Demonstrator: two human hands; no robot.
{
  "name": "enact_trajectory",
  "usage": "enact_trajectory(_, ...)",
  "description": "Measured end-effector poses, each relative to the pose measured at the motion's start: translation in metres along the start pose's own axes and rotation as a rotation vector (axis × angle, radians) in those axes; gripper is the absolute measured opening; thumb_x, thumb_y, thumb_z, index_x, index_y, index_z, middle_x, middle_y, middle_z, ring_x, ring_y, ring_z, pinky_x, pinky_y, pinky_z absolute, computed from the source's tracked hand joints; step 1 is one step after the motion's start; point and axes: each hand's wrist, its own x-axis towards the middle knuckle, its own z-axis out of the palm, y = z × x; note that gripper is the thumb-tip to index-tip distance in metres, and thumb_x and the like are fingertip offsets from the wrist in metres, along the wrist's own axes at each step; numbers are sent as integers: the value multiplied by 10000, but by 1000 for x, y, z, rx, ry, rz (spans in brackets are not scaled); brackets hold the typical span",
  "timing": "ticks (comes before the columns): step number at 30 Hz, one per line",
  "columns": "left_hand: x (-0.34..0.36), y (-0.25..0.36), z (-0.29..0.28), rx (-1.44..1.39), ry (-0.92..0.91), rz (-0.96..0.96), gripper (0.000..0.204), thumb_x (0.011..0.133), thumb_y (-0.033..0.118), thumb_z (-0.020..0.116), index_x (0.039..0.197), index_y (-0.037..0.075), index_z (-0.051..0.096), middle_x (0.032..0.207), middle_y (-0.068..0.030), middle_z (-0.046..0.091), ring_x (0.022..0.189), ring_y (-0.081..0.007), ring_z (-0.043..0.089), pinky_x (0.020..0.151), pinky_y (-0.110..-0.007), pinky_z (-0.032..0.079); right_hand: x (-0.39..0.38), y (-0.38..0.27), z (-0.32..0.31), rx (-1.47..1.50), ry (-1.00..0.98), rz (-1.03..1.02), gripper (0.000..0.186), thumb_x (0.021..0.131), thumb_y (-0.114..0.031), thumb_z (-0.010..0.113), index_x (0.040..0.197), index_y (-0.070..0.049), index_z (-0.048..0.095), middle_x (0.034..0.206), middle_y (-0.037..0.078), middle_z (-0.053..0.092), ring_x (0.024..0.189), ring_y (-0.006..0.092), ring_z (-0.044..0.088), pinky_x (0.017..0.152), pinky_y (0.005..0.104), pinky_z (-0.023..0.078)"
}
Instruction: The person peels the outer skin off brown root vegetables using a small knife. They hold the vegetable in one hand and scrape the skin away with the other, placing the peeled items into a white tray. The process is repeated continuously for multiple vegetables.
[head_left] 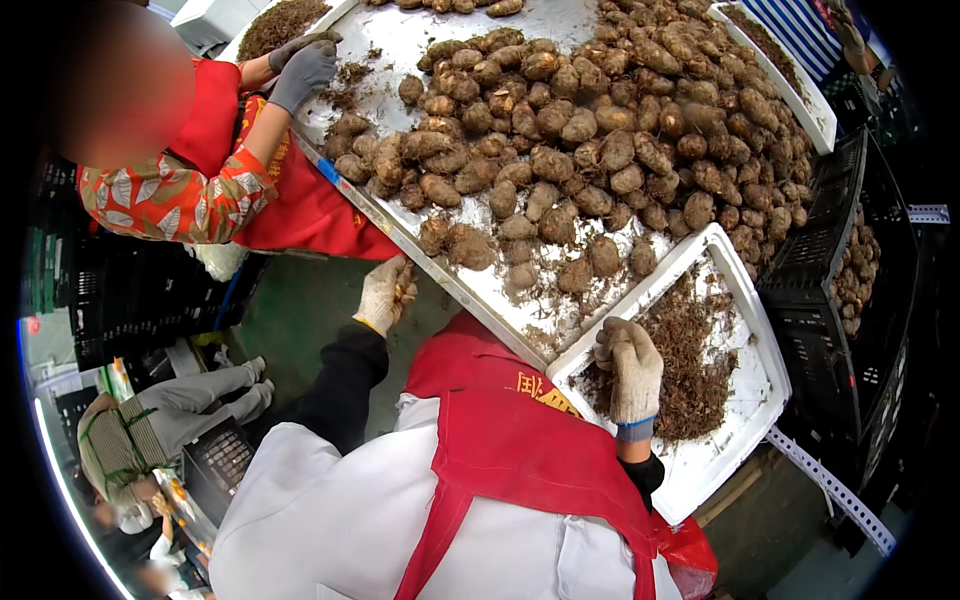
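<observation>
Just off the metal table's near edge, my left hand [384, 296] wears a dirty cream knit glove. Its fingers curl inward, and whatever they hold is hidden. My right hand [632, 372], in a similar glove with a blue-grey cuff, is closed above a white foam tray [762, 345]. What lies inside that fist does not show. Brown root fibres and peelings [690, 380] are heaped in the tray below it. Beyond both hands, a large pile of brown, hairy taro corms [640, 130] covers much of the table [455, 278]; several loose ones lie nearest me.
At the left, a person in a red apron [300, 200] works with grey-gloved hands [305, 75] over the table. Black crates [840, 300] stand at the right, one holding corms. More foam trays [820, 115] with peelings sit along the far sides. Another person [140, 430] is farther left.
</observation>
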Motion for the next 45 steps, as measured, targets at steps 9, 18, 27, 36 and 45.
enact_trajectory(9,17,-17,8,-27,56,-14,245,1026,269,520,911,54,542,677,-27,484,483,-131,429,392,-240,341,-1,1,-2,3,20,-22,292,967,-94,514,1177,77,622,906,60,642,757,110,577,685,256,498)
enact_trajectory(18,-19,17,32,-20,41,-3,271,1000,279,564,832,68,586,622,5,517,440,-81,413,378,-203,308,-1,5,-9,42,18,-48,282,985,-117,517,1160,76,624,844,41,606,724,104,555,678,255,496)
enact_trajectory(27,17,-26,2,-95,41,-54,232,1001,306,568,936,83,577,713,-35,537,527,-125,458,405,-218,303,-2,-3,0,47,-29,-44,307,990,-156,549,1186,71,615,899,46,624,751,100,570,670,243,491)
enact_trajectory(36,-19,15,9,-306,-111,-206,292,979,341,598,980,51,634,767,-91,646,511,-156,579,363,-213,376,-8,3,-5,138,8,-64,305,1002,-187,553,1138,76,626,852,58,626,708,107,564,640,240,472)
enact_trajectory(45,26,-17,-24,-444,-150,-430,290,988,391,563,962,116,651,811,-65,641,514,-128,554,379,-194,370,-9,2,-2,75,-11,-32,307,975,-116,523,1185,91,610,912,63,625,752,117,579,682,262,499)
